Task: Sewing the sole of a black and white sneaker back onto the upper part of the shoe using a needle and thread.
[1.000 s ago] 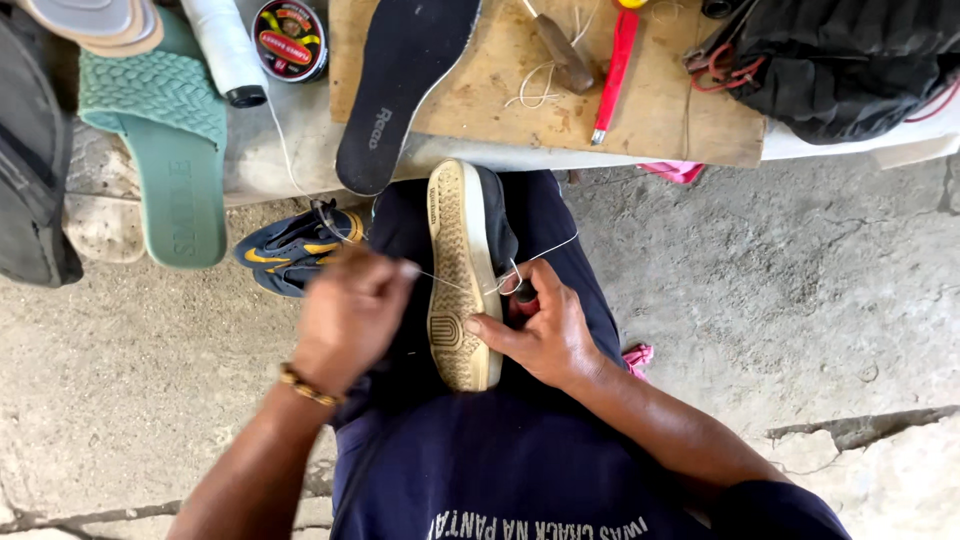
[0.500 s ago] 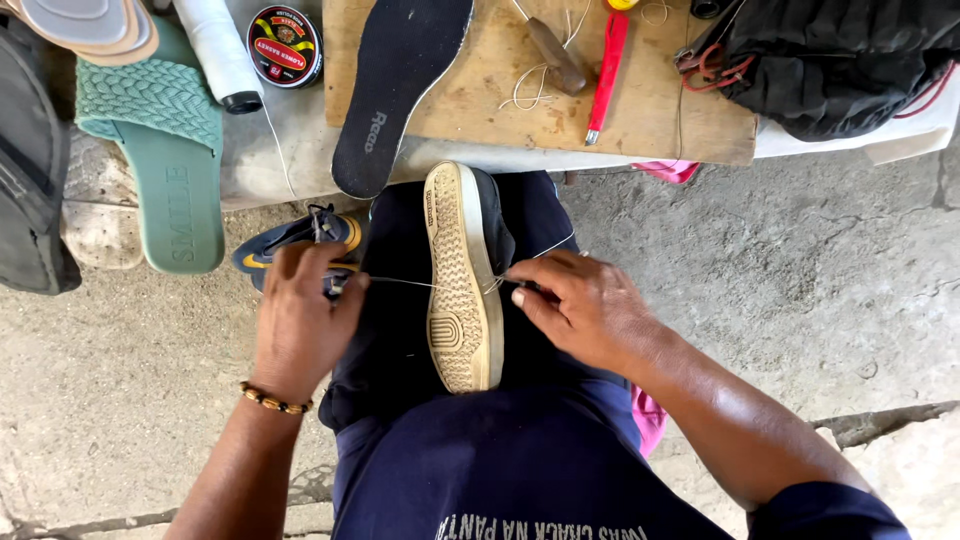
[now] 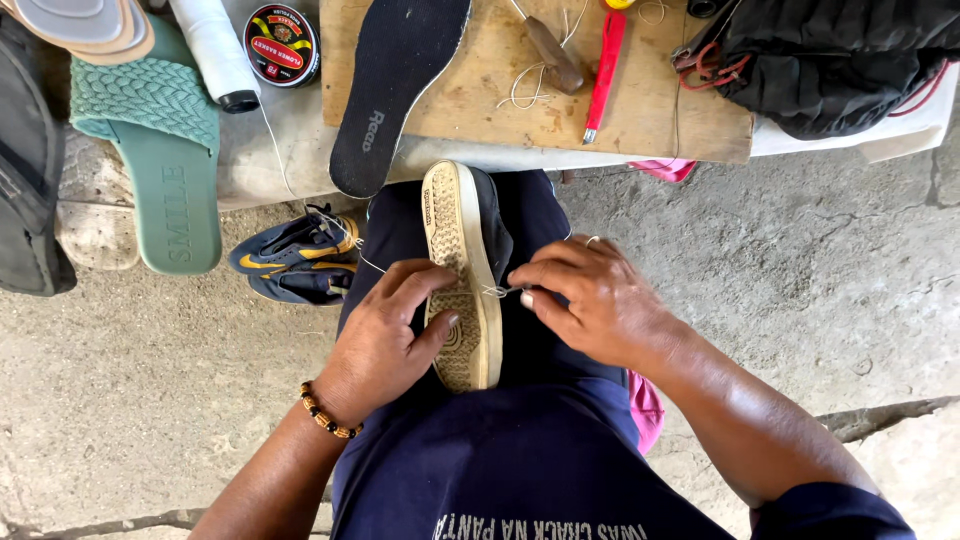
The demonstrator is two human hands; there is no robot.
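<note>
Head view: concrete floor (image 3: 780, 300) below, stone desk (image 3: 290, 150) at top carrying a wooden board (image 3: 480, 100). On the board: black insole (image 3: 400, 80), red-handled tool (image 3: 603, 70), wooden-handled awl (image 3: 553, 55). Left of the board: green slide sandal (image 3: 160, 170), white thread spool (image 3: 215, 50), round polish tin (image 3: 282, 43). Shoe (image 3: 460, 270) stands on edge across my lap, tan sole facing left. My left hand (image 3: 385, 340) clasps the sole, fingers curled over it, thumb pressed on the tread. My right hand (image 3: 590, 300) has its fingers pressed together, pinching the white thread (image 3: 497, 292) at the sole's edge.
</note>
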